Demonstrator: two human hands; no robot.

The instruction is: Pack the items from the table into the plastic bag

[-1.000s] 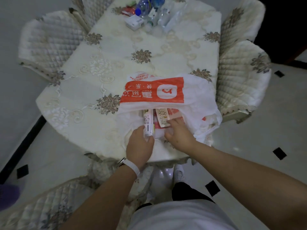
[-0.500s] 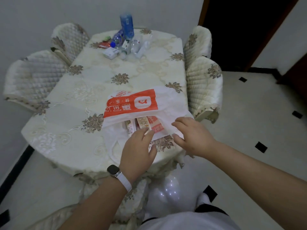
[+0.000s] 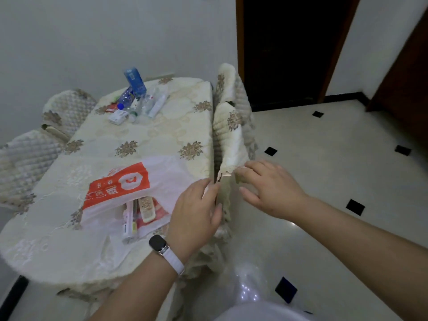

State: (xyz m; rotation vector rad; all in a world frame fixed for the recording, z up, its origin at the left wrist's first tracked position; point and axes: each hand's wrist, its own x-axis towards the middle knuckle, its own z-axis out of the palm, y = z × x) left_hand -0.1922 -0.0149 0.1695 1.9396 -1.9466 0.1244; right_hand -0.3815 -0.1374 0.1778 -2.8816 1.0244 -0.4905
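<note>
A white plastic bag with an orange printed panel lies flat on the near end of the table, its mouth facing me. A white tube and flat packets stick out of the mouth. My left hand, wearing a watch, hovers at the bag's right edge with relaxed fingers and holds nothing. My right hand is off the table beside the chair back, fingers loosely spread and empty. At the far end lie a blue bottle, clear bottles, a white box and a red packet.
Quilted chairs stand close along the right side and the left side of the table. A dark doorway opens behind on the right. Pale tiled floor spreads to the right.
Both hands have come out of the bag's mouth and moved right. The view has lifted and turned right, and the tube now lies in the bag's mouth.
</note>
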